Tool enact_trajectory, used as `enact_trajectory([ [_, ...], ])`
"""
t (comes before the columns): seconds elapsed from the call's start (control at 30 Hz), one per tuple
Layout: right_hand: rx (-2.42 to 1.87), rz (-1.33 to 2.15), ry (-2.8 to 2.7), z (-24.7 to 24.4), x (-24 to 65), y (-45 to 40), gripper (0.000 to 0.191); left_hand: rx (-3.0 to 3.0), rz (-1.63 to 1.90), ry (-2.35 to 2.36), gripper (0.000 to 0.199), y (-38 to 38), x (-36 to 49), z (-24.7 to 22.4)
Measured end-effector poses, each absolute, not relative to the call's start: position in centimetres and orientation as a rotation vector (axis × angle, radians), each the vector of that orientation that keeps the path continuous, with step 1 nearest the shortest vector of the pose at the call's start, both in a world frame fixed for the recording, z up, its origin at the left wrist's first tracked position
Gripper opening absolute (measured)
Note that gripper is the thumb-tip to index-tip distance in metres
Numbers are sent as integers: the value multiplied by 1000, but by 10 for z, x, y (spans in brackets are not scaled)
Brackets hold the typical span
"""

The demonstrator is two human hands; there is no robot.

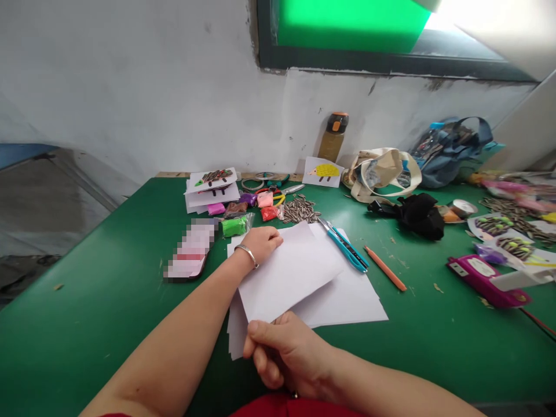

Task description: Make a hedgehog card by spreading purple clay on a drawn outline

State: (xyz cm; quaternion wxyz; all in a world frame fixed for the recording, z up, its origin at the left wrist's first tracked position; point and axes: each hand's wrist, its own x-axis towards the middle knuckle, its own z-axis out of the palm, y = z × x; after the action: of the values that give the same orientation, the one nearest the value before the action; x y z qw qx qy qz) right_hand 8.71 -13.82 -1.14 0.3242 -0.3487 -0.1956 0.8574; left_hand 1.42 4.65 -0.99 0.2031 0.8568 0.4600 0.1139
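On the tabletop (pixel 87 324), a stack of paper sheets (pixel 351 307) lies in front of a pile of sunflower seeds (pixel 300 211), with a phone (pixel 190 250) to its left and a pencil (pixel 384 267) to its right; a tote bag (pixel 382 174) sits behind, against the wall (pixel 130 87).
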Motion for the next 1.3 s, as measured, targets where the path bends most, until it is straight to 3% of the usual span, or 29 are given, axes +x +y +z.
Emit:
enact_trajectory([
  [0.13, -909, 2433, -906, 3, 96, -142, 28, 2440, 279, 1263, 23, 46, 15, -11],
  [0.23, -1005, 2276, -1269, 22, 110, -138, 21, 2482, 249, 1219, 22, 43, 17, -11],
  [0.3, -1081, 1901, -1649, 32, 123, -130, 24, 2508, 237, 1182, 21, 40, 19, -10],
  [0.43, -1220, 765, -2242, 22, 148, -112, 29, 2552, 235, 1114, 21, 35, 22, -9],
  [0.53, -1168, 386, -2396, -1, 155, -106, 26, 2572, 248, 1092, 22, 34, 23, -10],
  [0.7, -1184, 493, -2610, -20, 149, -107, 63, 2574, 316, 1120, 21, 37, 21, -13],
  [0.8, -1247, 650, -2638, -16, 146, -106, 76, 2557, 422, 1196, 26, 38, 17, -11],
  [1.03, -1275, 717, -2551, -5, 147, -106, 85, 2610, 712, 1032, 39, 22, 20, -6],
  [1.3, -1254, 649, -2505, -4, 145, -106, 83, 2715, 180, 944, 59, 21, 35, -28],
])
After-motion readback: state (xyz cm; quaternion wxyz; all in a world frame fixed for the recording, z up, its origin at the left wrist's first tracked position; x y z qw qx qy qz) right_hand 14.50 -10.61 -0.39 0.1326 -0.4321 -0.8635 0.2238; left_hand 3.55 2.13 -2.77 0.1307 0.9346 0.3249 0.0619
